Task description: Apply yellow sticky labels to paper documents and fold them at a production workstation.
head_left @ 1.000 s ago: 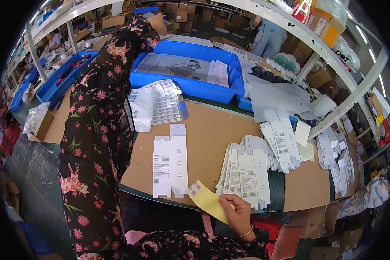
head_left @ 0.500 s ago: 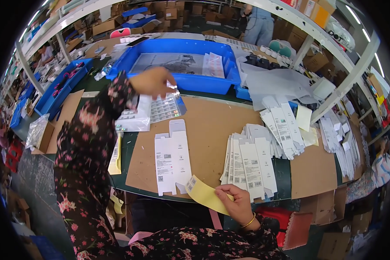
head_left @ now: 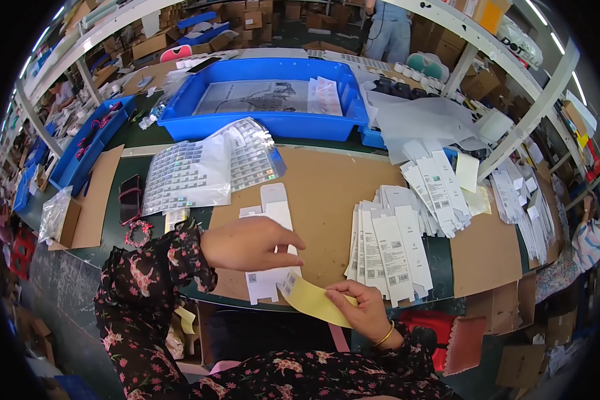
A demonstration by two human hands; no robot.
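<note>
My right hand [head_left: 365, 311] pinches a curved yellow strip of label backing [head_left: 313, 301] at the table's front edge. Small white printed labels sit at the strip's left end. My left hand [head_left: 252, 244] reaches in from the left, its fingers stretched out and slightly apart, with nothing seen in it. It hovers over a flattened white printed box [head_left: 262, 283] and hides the box's middle. To the right, several more flat white boxes [head_left: 388, 253] lie fanned on brown cardboard [head_left: 327, 193].
Silvery sticker sheets [head_left: 187, 175] lie behind my left hand, near a phone [head_left: 131, 200] and a beaded bracelet [head_left: 138, 233]. A large blue tray [head_left: 247, 125] stands behind them. More flat boxes [head_left: 437, 189] and a white shelf post [head_left: 533, 110] are at right.
My left hand has come down toward me from the sticker sheets to above the single flat box. The phone and bracelet are now uncovered. My right hand keeps the yellow strip nearly in place.
</note>
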